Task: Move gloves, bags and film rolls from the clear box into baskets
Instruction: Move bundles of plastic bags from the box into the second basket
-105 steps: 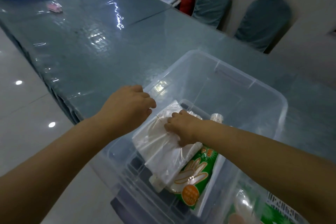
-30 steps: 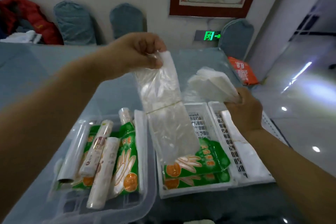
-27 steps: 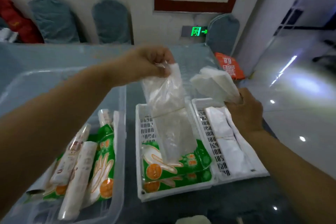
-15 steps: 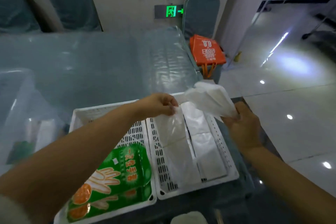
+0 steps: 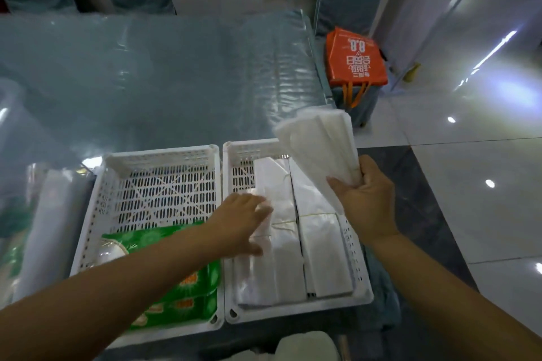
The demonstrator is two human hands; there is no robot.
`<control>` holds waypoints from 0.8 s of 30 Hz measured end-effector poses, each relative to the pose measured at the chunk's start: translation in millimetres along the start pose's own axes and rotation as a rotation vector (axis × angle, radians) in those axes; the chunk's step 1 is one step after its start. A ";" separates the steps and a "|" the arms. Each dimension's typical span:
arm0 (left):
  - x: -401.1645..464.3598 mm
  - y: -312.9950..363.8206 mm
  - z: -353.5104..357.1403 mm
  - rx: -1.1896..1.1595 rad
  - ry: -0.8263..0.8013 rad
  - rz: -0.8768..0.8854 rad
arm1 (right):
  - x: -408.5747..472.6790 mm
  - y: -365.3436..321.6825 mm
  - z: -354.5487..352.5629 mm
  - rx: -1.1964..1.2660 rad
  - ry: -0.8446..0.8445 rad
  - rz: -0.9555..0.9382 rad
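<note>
Moved: left hand (image 5: 239,221) lowered, fingers spread on bag bundle (image 5: 274,246) (banded)
Right hand (image 5: 365,199): grips white bags (image 5: 319,146) above right basket (image 5: 359,296)
Writing: orange bag (image 5: 355,56) reads "8.8"

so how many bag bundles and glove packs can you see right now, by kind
clear bag bundles: 3, two lying in the right basket at and, one in the right hand at
green glove packs: 2, stacked in the left basket
total: 5
</note>
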State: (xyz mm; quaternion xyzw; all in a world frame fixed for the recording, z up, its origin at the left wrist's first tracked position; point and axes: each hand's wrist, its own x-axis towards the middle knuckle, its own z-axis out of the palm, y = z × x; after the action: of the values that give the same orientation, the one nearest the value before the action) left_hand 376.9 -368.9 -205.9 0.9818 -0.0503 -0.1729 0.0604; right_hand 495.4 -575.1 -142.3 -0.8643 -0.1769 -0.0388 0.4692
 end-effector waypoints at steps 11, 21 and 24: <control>-25.6 -3.4 -9.5 -0.521 0.511 -0.485 | -36.8 -22.8 49.3 0.169 -0.344 0.408; -36.9 4.1 8.3 -0.481 0.439 -0.402 | -92.4 -13.8 99.1 0.247 -0.511 0.634; -37.8 6.8 13.9 -0.343 0.365 -0.359 | -91.0 -9.7 90.7 0.018 -0.585 0.453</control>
State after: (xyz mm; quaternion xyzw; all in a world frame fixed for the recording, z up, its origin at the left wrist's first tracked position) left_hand 336.2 -372.5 -205.3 0.9653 0.1657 -0.0073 0.2018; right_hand 398.0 -519.9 -206.2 -0.8520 -0.1079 0.3164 0.4030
